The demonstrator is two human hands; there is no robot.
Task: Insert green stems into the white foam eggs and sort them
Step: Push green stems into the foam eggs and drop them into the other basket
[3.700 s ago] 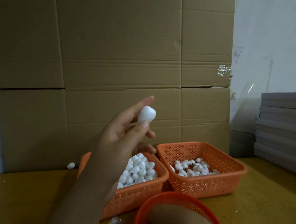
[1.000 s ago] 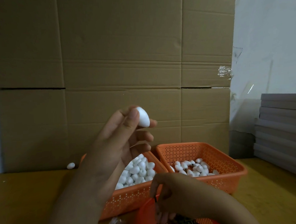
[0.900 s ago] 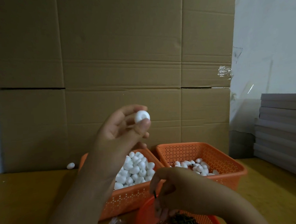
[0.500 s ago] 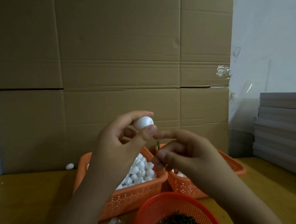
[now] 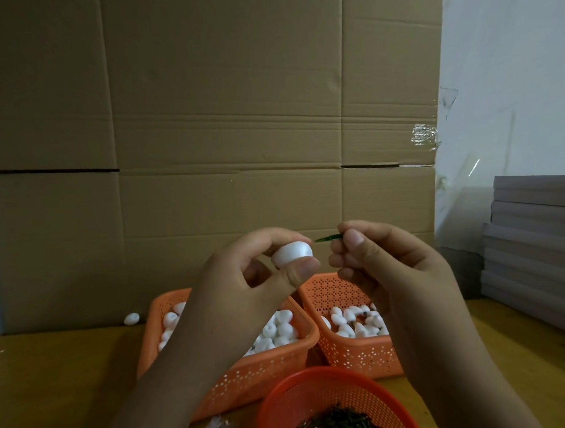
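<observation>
Wooden desk [image 5: 64,382] carries two orange baskets [image 5: 250,376] at centre, a round red basket [image 5: 316,392] at six o'clock, one loose foam egg [image 5: 131,318] at nine, grey boards [image 5: 535,259] at three.

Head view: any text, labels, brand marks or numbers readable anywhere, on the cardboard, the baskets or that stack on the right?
No readable text anywhere.
Cardboard wall: plain, only creases and a scrap of clear tape.
Rectangular baskets and round basket: perforations only, no label in view.
Stack of grey boards: blank edges.
Foam egg in the left hand and green stem in the right hand: unmarked.
</observation>
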